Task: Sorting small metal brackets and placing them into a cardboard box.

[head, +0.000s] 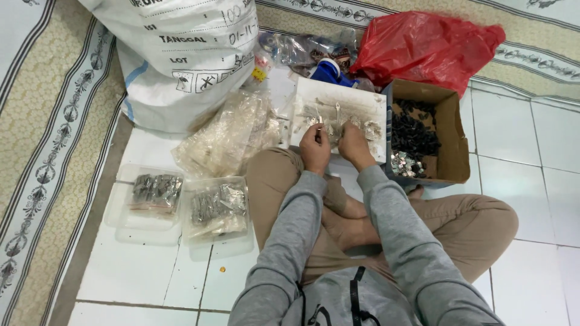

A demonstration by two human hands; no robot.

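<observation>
Small silvery metal parts (331, 127) are being handled over a shallow white rectangular tray (362, 99), which is propped on the white tiled floor (519, 139) in front of the crossed legs of a seated person in grey sleeves and tan trousers. The left hand (315, 148) and the right hand (355, 145) are held close together at the near edge of the tray, fingers curled inward. Each grip appears pinched on a tiny piece, though the pieces are too small for it to be told exactly what is held or whether the two hands share one part.

The step in hand is judged to be the sorting or joining of the small pieces picked from the loose heap in the tray. Just right of the tray an open brown cardboard box (450, 130) is set, with small black parts and a few shiny ones in it. To the left, two clear plastic tubs (181, 205) of bagged grey metal pieces are placed side by side, with a pile of crumpled clear plastic bags (226, 136) behind them. A large white woven sack (175, 54) and a red plastic bag (423, 45) lie farther back.

The next move is judged to call for fine fingertip control, since the parts are tiny, alike and easily dropped back into the heap.
</observation>
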